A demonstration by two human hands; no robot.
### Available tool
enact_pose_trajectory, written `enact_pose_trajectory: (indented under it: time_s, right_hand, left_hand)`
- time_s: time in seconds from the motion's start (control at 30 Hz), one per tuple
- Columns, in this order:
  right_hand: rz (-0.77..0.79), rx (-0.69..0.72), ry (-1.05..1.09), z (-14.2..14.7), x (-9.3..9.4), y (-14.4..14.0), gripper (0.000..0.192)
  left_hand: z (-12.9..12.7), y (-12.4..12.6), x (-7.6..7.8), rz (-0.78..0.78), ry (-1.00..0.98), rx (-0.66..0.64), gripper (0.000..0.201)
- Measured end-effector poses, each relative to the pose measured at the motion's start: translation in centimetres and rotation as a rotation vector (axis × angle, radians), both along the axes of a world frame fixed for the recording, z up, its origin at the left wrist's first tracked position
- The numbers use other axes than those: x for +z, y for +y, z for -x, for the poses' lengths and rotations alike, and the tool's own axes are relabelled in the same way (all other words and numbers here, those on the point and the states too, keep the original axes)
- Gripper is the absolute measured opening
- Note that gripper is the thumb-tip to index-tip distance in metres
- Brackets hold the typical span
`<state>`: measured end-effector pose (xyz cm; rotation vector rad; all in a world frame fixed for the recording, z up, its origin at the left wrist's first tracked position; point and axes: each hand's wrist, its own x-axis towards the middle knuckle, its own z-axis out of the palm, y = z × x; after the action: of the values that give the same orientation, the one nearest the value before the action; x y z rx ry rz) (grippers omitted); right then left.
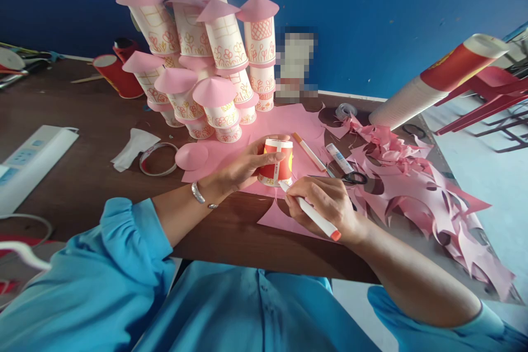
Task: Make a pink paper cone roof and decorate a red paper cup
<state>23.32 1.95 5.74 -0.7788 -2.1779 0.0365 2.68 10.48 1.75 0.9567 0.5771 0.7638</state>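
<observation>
The brown table (pixel 103 137) carries a big tower of decorated paper cups (pixel 206 60), each one with a pink paper cone as roof, standing against the blue wall. In front of the tower lies a pink paper sheet (pixel 301 126), and at the right a heap of pink paper scraps (pixel 416 187) spreads toward the table edge, behind it a long stack of plain cups (pixel 429 88) lying on its side. On the pink sheet, near the table's front edge, stands the small red and white paper cup (pixel 277 163), upside down. The left hand (pixel 241 168) is wrapped around its side and grips it. The right hand (pixel 330 203) is closed around a white marker with orange cap (pixel 313 215), and the tip touches the lower rim of the cup. Just beside lie the scissors (pixel 353 178), a glue stick (pixel 338 157) and an orange pen (pixel 308 151). To draw well here, I think the left hand should hold the cup firmly but without crushing the thin wall, and turn it slowly, while the right wrist rests on the table so the lines come steady.
</observation>
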Motion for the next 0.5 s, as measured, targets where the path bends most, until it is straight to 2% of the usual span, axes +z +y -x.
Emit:
enact_pose_trajectory:
  time_s: [0.5]
  right_hand:
    - [-0.003, 0.018, 0.010, -0.06, -0.08, 0.02, 0.023]
  left_hand:
    - [-0.01, 0.02, 0.07, -0.007, -0.005, -0.003, 0.064]
